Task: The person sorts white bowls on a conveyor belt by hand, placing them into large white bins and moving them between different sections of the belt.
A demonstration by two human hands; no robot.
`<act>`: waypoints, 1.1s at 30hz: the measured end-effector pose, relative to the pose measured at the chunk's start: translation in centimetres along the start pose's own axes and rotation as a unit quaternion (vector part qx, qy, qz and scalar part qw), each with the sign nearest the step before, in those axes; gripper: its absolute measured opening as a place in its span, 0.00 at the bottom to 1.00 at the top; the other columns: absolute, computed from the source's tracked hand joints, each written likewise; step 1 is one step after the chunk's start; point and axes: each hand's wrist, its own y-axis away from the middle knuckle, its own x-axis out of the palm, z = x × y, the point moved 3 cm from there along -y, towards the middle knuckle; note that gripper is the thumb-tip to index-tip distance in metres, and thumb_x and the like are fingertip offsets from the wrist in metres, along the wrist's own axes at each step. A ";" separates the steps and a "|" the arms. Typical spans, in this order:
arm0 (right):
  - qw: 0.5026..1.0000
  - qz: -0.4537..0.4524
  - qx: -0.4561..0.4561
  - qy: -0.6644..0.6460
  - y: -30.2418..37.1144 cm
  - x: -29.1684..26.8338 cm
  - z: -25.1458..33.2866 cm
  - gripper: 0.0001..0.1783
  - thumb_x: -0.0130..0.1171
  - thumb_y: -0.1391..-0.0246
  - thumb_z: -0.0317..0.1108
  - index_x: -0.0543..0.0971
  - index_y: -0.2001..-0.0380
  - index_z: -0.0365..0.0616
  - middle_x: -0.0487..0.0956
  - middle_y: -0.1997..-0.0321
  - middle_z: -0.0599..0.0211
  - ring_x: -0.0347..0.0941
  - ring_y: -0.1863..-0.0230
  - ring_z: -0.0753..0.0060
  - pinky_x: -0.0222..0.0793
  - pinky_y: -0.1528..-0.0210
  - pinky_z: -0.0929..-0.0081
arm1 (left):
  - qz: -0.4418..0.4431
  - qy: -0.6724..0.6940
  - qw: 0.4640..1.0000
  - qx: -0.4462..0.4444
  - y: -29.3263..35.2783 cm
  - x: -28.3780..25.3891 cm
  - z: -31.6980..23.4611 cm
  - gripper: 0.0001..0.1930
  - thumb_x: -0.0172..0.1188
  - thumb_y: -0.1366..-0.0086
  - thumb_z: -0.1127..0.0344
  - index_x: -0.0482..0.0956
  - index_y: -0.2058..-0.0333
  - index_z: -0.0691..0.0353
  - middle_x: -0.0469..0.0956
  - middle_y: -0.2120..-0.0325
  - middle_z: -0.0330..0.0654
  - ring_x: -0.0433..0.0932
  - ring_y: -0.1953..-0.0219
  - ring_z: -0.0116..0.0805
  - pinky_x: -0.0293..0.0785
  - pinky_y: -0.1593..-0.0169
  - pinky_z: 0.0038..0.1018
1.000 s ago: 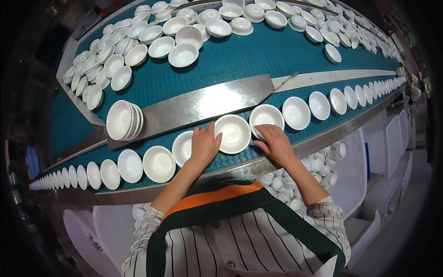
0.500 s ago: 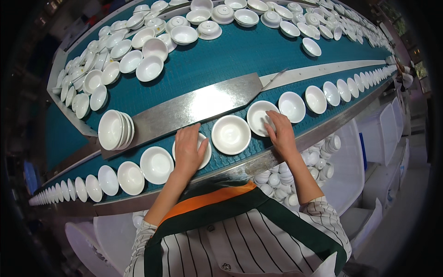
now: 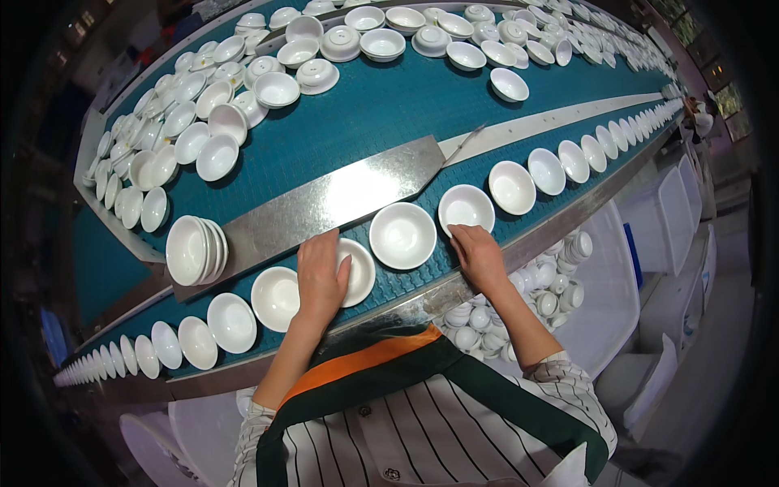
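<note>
White round bowls stand in a row along the narrow green belt in front of me. My left hand [image 3: 319, 280] rests over the left side of one bowl [image 3: 359, 274], fingers stretched and thumb apart above its inside. At the near rim of another bowl [image 3: 466, 203], the fingers of my right hand [image 3: 481, 258] are drawn together; part of that rim is hidden. Between my hands sits a bowl [image 3: 403, 235] that neither hand touches. Left of my left hand, a bowl [image 3: 274, 300] is partly covered by it.
A metal plate [image 3: 324, 195] runs beside the row; a stack of bowls [image 3: 188, 250] lies tilted at its left end. Beyond, a wide green belt [image 3: 389, 105] carries many jumbled bowls. Below right, a white bin [image 3: 604, 284] holds small white ware [image 3: 552, 280].
The bowls in the row have moved left past my hands. My right hand has left one bowl's inside and is now at the near rim of the bowl following it.
</note>
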 end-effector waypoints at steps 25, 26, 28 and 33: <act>0.989 -0.089 -0.051 -0.107 -7.9 -4.0 -11.2 0.06 0.56 0.47 0.29 0.79 0.70 0.38 0.79 0.66 0.58 0.73 0.58 0.55 0.68 0.55 0.64 | -0.023 0.017 0.999 -0.031 -5.8 7.7 -7.8 0.18 0.62 0.46 0.67 0.74 0.57 0.68 0.74 0.64 0.52 0.71 0.58 0.51 0.63 0.47 0.42; 0.987 -0.088 -0.037 -0.126 -7.8 -4.8 -11.1 0.06 0.55 0.47 0.29 0.79 0.69 0.39 0.79 0.65 0.57 0.73 0.58 0.55 0.68 0.55 0.65 | -0.020 0.017 0.999 -0.024 -5.9 8.6 -8.1 0.18 0.62 0.46 0.67 0.74 0.57 0.67 0.75 0.66 0.52 0.72 0.59 0.50 0.63 0.47 0.42; 0.983 -0.092 -0.002 -0.159 -6.9 -6.1 -11.2 0.07 0.54 0.45 0.29 0.79 0.68 0.39 0.79 0.65 0.57 0.74 0.58 0.54 0.68 0.56 0.65 | 0.031 -0.017 0.999 -0.033 -6.3 10.2 -8.2 0.17 0.61 0.45 0.67 0.74 0.58 0.67 0.75 0.69 0.51 0.73 0.61 0.48 0.63 0.47 0.42; 0.976 -0.052 0.012 -0.210 -2.3 -7.5 -10.6 0.08 0.54 0.45 0.27 0.78 0.63 0.39 0.78 0.63 0.55 0.75 0.62 0.54 0.70 0.59 0.68 | 0.088 -0.044 0.990 -0.102 -6.9 11.4 -7.8 0.17 0.57 0.47 0.74 0.73 0.56 0.66 0.75 0.72 0.52 0.72 0.66 0.49 0.65 0.51 0.39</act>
